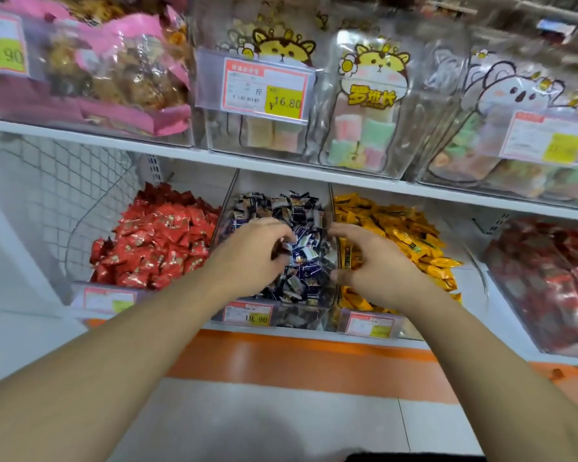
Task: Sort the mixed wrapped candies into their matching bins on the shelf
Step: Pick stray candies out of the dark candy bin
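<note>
Here, at nine o'clock on the lower shelf [314,330], sits the red candy bin [161,238]. At centre, the left hand [247,251] pinches a dark wrapped candy [282,246] above the dark candy bin [281,308]. At three o'clock, the right hand [374,261], its grip loosely curled, touches a yellow wrapper [349,258] by the yellow candy bin [411,241].

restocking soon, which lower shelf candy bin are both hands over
The middle clear bin of dark blue wrapped candies, between the red-candy bin and yellow-candy bin.
</note>
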{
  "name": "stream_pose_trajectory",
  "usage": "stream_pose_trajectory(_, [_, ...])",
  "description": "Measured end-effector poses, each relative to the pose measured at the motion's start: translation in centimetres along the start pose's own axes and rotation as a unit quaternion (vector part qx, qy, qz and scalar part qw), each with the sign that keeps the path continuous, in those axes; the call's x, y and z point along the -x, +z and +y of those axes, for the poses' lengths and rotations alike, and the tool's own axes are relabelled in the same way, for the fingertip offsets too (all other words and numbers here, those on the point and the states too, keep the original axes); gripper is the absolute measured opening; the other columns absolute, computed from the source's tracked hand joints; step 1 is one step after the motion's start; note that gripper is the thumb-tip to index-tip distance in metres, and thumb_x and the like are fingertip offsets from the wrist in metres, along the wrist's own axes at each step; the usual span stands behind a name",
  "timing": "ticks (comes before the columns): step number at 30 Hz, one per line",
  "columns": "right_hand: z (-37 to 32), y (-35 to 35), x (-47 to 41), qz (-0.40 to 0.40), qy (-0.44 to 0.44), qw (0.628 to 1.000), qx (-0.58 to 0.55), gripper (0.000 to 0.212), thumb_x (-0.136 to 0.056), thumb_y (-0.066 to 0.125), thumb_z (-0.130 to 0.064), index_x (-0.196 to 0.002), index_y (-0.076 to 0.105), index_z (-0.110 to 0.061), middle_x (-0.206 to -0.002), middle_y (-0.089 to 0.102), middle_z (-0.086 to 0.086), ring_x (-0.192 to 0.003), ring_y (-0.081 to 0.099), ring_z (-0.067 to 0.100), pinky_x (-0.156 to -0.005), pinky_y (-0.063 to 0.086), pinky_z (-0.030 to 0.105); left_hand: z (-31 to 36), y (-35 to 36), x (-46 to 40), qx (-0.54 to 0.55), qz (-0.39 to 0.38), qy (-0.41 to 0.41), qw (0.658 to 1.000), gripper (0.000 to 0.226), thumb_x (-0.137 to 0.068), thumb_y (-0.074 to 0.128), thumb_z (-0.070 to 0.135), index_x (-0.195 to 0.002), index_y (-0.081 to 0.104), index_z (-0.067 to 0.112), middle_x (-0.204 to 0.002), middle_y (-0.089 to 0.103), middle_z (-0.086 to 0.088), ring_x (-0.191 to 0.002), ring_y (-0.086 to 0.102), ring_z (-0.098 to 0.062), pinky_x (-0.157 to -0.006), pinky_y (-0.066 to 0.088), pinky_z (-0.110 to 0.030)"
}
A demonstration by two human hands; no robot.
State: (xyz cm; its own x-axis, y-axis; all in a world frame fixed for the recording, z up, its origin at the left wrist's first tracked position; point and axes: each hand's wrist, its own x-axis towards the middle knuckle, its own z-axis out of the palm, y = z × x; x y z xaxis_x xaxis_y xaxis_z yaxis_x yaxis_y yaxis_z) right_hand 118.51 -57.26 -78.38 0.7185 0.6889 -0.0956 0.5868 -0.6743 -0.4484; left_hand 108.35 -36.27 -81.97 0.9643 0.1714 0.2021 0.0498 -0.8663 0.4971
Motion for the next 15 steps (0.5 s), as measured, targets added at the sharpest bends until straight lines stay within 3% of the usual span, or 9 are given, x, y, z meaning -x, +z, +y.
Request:
stream_pose_trajectory(5, [0.5,-0.1,-0.4,0.016,0.001,0.999,-0.042,0.076,-0.086,0.082,-0.024,-0.150,0.043,-0.039,-0.160,0.036,-0.018,-0.147,0.033,0.012,-0.104,0.030,0.022,-0.4,5.0,-3.7,-0.032,-0.125,0.020,0.991,0.064,-0.089,0.076,0.047,-0.147,0.055,0.032,-0.154,0.049,0.005,-0.137,0.049,-0.022,-0.113,0.043,-0.044])
stream_pose_trajectory(8, [0.9,0.0,-0.9,0.013,-0.004,0.999,-0.044,0.078,-0.084,0.083,-0.024,-0.150,0.044,-0.040,-0.159,0.038,-0.017,-0.145,0.034,0.012,-0.100,0.032,0.023,-0.3,6.5,-4.9,-0.066,-0.119,0.060,0.989,0.050,-0.088,0.069,0.059,-0.135,0.064,0.041,-0.144,0.057,0.009,-0.132,0.052,-0.023,-0.105,0.047,-0.046])
stream_pose_trajectory(11, [1.3,-0.2,-1.2,-0.002,-0.011,0.998,-0.055,0.079,-0.083,0.084,-0.026,-0.150,0.044,-0.040,-0.159,0.037,-0.017,-0.146,0.033,0.011,-0.103,0.032,0.024,-0.4,6.7,-5.4,-0.074,-0.107,0.052,0.990,0.042,-0.086,0.073,0.056,-0.125,0.070,0.040,-0.138,0.061,0.010,-0.126,0.055,-0.025,-0.103,0.047,-0.045])
stream_pose_trajectory(15, [1.5,-0.3,-1.3,-0.014,-0.011,0.998,-0.064,0.078,-0.083,0.084,-0.028,-0.149,0.044,-0.042,-0.159,0.037,-0.018,-0.147,0.033,0.012,-0.109,0.037,0.031,-0.9,6.6,-5.5,-0.085,-0.093,0.055,0.990,0.026,-0.082,0.078,0.051,-0.101,0.075,0.033,-0.104,0.070,0.005,-0.096,0.066,-0.024,-0.076,0.053,-0.035])
